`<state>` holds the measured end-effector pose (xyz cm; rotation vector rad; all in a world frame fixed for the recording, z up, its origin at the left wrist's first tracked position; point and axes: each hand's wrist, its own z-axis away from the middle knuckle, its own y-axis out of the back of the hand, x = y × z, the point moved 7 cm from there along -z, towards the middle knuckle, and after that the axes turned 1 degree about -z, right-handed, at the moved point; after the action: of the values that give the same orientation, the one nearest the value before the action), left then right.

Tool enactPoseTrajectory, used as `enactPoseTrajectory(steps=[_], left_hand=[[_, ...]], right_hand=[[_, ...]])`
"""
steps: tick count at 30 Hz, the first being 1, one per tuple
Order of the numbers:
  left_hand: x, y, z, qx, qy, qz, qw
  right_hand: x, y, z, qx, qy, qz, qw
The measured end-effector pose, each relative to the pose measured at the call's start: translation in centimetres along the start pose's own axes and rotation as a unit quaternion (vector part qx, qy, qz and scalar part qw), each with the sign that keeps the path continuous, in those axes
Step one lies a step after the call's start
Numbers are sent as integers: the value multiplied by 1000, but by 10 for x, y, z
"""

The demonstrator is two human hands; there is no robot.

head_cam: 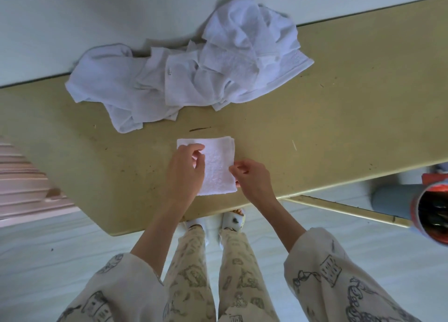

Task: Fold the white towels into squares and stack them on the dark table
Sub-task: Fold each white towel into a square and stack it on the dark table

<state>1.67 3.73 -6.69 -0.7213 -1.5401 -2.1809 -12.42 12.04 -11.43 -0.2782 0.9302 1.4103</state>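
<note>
A white towel [218, 166] folded into a small square lies on the olive-tan table [339, 108] near its front edge. My left hand [186, 169] rests over the square's left side, fingers loosely curled above the cloth. My right hand [252, 178] is at the square's right edge, with thumb and fingers pinching that edge. A heap of unfolded white towels [189, 76] is spread across the back of the table against the wall.
A white wall runs behind the table. At the right, beyond the table's corner, stands a grey and red cylindrical bin [426, 207]. A pink striped surface [21, 176] lies at the left. My legs and slippers show below the table edge.
</note>
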Motion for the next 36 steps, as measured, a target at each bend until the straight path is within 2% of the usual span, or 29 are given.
enactPoseTrajectory(steps=[3, 10, 16, 19, 21, 23, 25, 27, 30, 36], left_hand=[[-14, 2, 9, -5, -62, -59, 996], [-25, -6, 19, -31, -93, -113, 989], [-26, -20, 22, -69, -174, -194, 963], [-30, -22, 24, -71, -180, -214, 957], [-30, -24, 23, -75, -180, -211, 958], [-29, -26, 23, -77, -181, -196, 961], [-27, -22, 24, -55, -198, -178, 962], [-30, -15, 25, -23, -203, -152, 967], [-43, -7, 31, -13, -191, -132, 973], [-75, -14, 52, -72, -185, -151, 968]], right_hand=[[-3, 0, -1, 19, 9, 12, 1000], [-9, -1, 0, 47, 24, 25, 998], [-7, 0, 0, 46, 16, 12, 999], [-9, 1, 4, 52, 37, 53, 997], [-21, 5, 13, 121, 126, 159, 972], [-37, -3, 25, 174, 261, 282, 906], [-40, -24, 25, 161, 340, 367, 851], [-34, -42, 16, 122, 354, 424, 825], [-25, -53, 1, 92, 337, 457, 818], [-18, -54, -2, 76, 342, 446, 824]])
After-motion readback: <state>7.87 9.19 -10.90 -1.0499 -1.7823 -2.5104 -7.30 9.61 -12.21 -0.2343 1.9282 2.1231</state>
